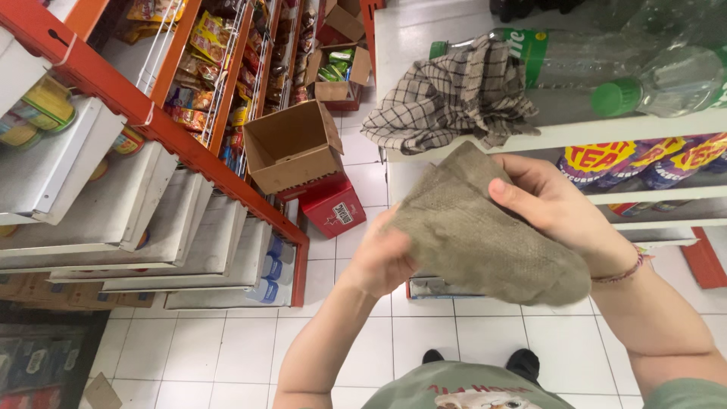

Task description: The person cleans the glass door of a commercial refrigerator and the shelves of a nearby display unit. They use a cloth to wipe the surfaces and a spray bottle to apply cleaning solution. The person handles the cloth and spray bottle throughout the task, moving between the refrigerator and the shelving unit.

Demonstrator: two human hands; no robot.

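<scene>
Grey-brown cloth (485, 238) sits clamped between your left hand (382, 257) beneath it and your right hand (556, 208) pinching its upper edge, so you seem mid-fold, and next needs a firm regrip below the checked rag (447, 95).

Coarse, matt woven grey-brown cloth (485, 235)
</scene>
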